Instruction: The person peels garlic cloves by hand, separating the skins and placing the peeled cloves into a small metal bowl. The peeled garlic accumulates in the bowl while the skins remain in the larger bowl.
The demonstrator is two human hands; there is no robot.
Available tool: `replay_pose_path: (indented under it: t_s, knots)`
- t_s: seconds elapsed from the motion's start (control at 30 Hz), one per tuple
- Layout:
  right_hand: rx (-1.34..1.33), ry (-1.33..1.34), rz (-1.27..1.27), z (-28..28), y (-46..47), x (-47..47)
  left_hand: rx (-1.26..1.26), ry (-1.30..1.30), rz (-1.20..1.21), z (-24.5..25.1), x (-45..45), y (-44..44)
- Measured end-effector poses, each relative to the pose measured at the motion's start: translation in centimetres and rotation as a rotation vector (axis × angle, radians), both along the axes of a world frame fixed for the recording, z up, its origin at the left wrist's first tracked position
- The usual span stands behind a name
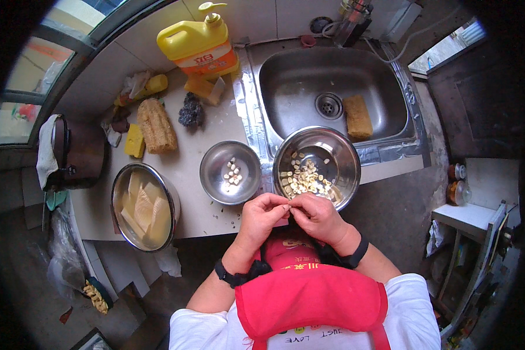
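My left hand [262, 214] and my right hand [318, 215] meet fingertip to fingertip at the near rim of a steel basin [348, 151]. Both pinch a small pale seed [289, 207], mostly hidden by the fingers. Inside the basin lie many pale seeds [305, 177] that look like lotus seeds, some apparently split into halves. Left of it stands a smaller steel bowl [210, 164], holding several whitish seeds [232, 174] with dark spots.
A pot [175, 205] of pale slices in liquid stands near the counter's front edge. Behind are a loofah [156, 127], yellow sponge [134, 141], steel wool [190, 110] and yellow detergent jug [197, 46]. Another loofah piece [357, 116] lies in the steel sink [288, 87].
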State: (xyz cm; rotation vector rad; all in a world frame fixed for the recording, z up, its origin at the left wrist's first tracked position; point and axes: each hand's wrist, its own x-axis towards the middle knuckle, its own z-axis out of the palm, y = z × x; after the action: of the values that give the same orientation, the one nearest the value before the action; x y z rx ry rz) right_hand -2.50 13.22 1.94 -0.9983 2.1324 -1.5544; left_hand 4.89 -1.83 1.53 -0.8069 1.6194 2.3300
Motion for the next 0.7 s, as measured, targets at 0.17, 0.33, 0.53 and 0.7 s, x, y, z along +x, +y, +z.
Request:
replay_pose_path:
  t_s: [0.17,0.33,0.53,0.7]
  knots:
    - [-0.026,-0.065,-0.033,-0.44,0.12,0.00,0.023,-0.006,0.041,0.05,-0.12,0.09]
    - [-0.009,-0.165,-0.037,-0.82,0.26,0.13,0.086,0.048,0.041,-0.43,-0.04,-0.02]
    - [-0.022,-0.229,-0.041,-0.95,0.33,-0.01,-0.023,0.131,0.060,-0.55,-0.10,0.14]
    - [-0.018,-0.285,-0.056,-0.93,0.39,0.14,-0.156,0.163,0.033,-0.14,-0.17,0.44]
